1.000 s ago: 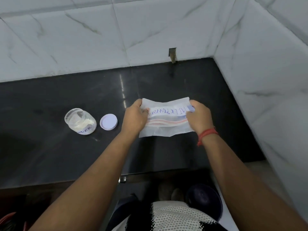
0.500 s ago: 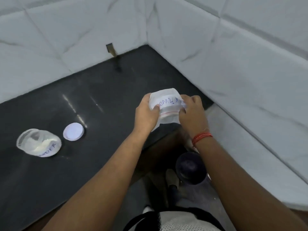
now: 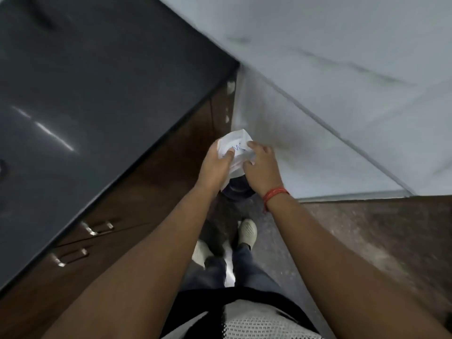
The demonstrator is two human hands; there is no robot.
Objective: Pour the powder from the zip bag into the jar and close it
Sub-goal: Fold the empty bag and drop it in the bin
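The white zip bag (image 3: 236,145), crumpled with blue writing on it, is held between both hands off the counter, over the floor near the wall. My left hand (image 3: 215,165) grips its left side and my right hand (image 3: 261,165) grips its right side. Directly below the bag sits a dark round bin (image 3: 238,188), mostly hidden by my hands. The jar and its lid are out of view.
The black countertop (image 3: 97,94) fills the left, with brown drawers and metal handles (image 3: 97,228) below its edge. A white marble wall (image 3: 318,94) stands on the right. My feet in light shoes (image 3: 247,232) are on the dark floor.
My view swung right and down, away from the counter; the jar and lid left the frame. Both hands carried the bag off the counter, crumpling it smaller, over the dark bin.
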